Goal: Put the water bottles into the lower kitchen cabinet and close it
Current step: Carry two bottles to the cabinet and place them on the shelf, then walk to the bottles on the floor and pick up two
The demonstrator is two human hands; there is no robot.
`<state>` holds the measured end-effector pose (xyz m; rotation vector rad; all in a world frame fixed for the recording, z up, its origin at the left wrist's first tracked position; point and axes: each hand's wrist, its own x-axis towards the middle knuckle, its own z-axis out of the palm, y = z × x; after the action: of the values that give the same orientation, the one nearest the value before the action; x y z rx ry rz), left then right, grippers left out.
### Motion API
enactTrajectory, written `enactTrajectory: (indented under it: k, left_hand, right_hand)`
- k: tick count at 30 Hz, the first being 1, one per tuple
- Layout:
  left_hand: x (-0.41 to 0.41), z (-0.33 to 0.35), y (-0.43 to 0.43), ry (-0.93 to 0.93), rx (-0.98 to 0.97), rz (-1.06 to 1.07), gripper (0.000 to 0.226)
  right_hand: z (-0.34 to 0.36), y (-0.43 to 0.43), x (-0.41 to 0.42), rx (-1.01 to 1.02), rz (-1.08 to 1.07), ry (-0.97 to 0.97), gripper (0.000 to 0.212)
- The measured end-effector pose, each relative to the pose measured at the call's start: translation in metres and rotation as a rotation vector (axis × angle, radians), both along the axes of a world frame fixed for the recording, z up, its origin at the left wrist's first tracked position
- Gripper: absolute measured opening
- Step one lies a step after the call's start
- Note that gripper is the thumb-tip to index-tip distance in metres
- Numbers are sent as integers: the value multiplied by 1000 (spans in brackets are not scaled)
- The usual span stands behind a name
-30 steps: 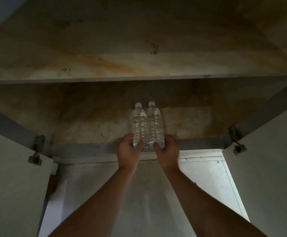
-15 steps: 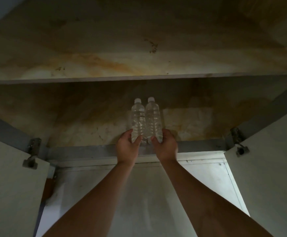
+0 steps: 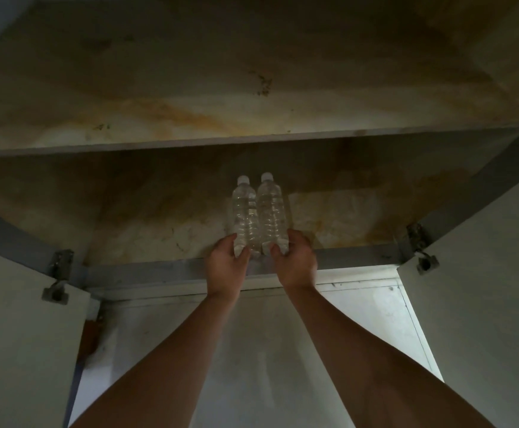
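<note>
Two clear plastic water bottles with white caps stand side by side on the stained floor of the open lower cabinet, just inside its front edge. My left hand grips the base of the left bottle. My right hand grips the base of the right bottle. The bottles touch each other and stand upright. Both forearms reach in from the bottom of the view.
A stained shelf spans the cabinet above the bottles. The left door and the right door stand open on metal hinges. Pale floor lies below the cabinet's front rail.
Both hands have pushed the two bottles slightly further into the cabinet. The grip on each bottle base is unchanged.
</note>
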<state>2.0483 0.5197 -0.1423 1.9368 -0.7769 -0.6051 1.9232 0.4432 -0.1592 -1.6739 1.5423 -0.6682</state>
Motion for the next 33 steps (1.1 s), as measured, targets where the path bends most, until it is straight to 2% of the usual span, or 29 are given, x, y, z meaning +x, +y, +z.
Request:
enactTrajectory:
  k: [3, 6, 10, 16, 19, 23, 27, 30, 33]
  left_hand:
    - [-10, 14, 11, -126, 21, -23, 31]
    - [-19, 33, 32, -155, 124, -111, 26]
    - [-23, 88, 78, -194, 292, -200, 30]
    - [-31, 232, 167, -462, 480, -341, 58]
    - [-42, 320, 200, -645, 557, -429, 57]
    - [-62, 452, 226, -747, 604, -500, 52]
    - [-84, 581, 255, -729, 562, -477, 53]
    - [-96, 649, 282, -718, 529, -478, 59]
    - [-99, 682, 302, -773, 488, -494, 63]
  right_hand:
    - [10, 6, -3, 34, 40, 27, 50]
    - [33, 22, -12, 122, 140, 53, 54]
    - [104, 64, -46, 238, 296, 198, 55]
    - [261, 131, -119, 243, 513, 517, 58]
    - [353, 160, -143, 215, 573, 591, 59]
    - [487, 186, -157, 187, 603, 612, 62]
    - [618, 209, -160, 170, 589, 551, 64]
    - [688, 234, -165, 107, 604, 545, 64]
    - [727, 259, -167, 15, 611, 547, 64]
